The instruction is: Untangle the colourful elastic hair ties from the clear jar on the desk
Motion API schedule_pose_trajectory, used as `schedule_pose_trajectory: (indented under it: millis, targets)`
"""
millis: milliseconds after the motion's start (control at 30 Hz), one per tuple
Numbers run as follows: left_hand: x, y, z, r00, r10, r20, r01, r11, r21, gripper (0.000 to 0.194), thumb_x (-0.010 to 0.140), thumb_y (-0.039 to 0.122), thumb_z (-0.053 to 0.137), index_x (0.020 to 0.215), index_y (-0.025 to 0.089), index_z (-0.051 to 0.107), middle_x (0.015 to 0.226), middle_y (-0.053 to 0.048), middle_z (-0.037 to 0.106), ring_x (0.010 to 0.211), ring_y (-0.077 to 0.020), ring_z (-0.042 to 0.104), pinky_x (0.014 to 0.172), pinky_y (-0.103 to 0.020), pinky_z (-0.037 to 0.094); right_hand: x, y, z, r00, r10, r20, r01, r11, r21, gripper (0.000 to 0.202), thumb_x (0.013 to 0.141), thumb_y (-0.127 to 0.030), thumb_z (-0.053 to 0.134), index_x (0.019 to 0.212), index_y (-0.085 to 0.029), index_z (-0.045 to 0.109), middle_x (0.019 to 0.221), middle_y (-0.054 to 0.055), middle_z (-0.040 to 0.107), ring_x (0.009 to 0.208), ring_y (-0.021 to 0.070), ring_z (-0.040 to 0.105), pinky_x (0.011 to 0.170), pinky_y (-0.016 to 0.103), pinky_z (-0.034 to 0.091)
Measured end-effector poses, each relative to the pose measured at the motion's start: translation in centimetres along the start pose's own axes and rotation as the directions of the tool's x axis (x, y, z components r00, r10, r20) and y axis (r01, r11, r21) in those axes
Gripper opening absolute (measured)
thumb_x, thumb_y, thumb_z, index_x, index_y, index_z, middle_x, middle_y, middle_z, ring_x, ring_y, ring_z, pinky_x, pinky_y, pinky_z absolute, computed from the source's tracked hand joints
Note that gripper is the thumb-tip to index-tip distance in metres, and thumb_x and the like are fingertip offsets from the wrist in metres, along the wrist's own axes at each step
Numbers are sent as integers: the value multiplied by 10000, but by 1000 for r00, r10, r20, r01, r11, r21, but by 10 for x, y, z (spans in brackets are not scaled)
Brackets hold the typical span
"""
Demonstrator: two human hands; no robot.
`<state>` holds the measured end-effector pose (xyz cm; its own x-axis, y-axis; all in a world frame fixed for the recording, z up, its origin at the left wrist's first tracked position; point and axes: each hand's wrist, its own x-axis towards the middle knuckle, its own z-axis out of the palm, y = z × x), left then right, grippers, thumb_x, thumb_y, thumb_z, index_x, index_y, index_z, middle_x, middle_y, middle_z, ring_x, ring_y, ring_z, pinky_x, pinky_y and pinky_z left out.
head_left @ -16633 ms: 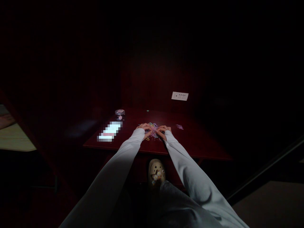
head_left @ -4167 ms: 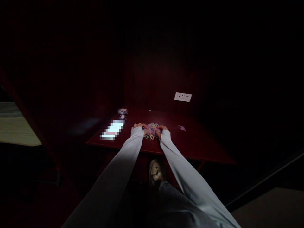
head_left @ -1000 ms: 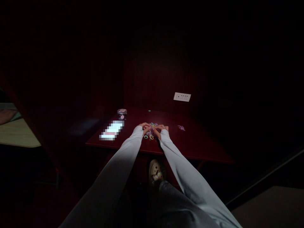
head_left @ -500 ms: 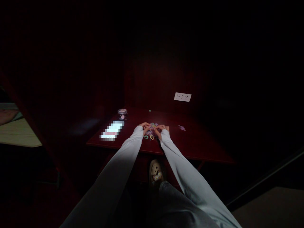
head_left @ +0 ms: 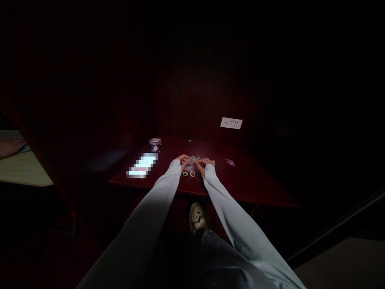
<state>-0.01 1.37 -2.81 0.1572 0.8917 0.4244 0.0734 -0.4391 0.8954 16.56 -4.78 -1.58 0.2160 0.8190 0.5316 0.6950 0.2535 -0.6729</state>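
Observation:
A small heap of colourful hair ties lies on the dark red table, mostly pale purple with some green and yellow rings. At the heap's left side is my left hand, its fingers bent in a pinch. My right hand faces it from the right, thumb and fingers also drawn together. The fingertips of both hands nearly meet over the heap, and what they pinch is too small to make out. A green hair tie and a yellow one lie at the heap's near edge.
A lit, blurred-out phone-like rectangle lies on the table at left, with a clear round jar behind it. Purple pieces lie to the right, a green ring at the back. Another person's hand rests beyond the left partition.
My hands stay over the heap, with only slight finger movement. The other person's hand at far left has shifted a little to the right.

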Motion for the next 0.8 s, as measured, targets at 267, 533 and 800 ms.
schedule_pose_trajectory:
  millis: [267,533,800]
  targets:
    - [0,3,-1,1000,-8,-12,10,989,150,187,773,373,824,764,214,725,663,12,634,618,-135,487,617,-252,410,0,-3,-1,1000,-10,-27,11,998,55,294,910,-522,692,789,-273,789,975,73,748,1054,276,573,962,412,451]
    - [0,1,0,997,69,-29,-60,971,232,209,766,393,778,655,234,699,616,3,590,685,-177,497,681,-272,425,-1,-11,-2,999,-28,-25,30,995,91,341,916,-567,683,792,-268,791,965,77,757,1057,274,593,958,412,452]
    - [2,2,-5,999,44,13,-45,970,239,171,785,348,754,687,221,692,617,26,561,687,-167,501,698,-259,420,3,-1,1,998,32,-59,-26,994,104,334,925,-525,646,764,-256,761,914,76,747,1017,266,589,944,399,447]
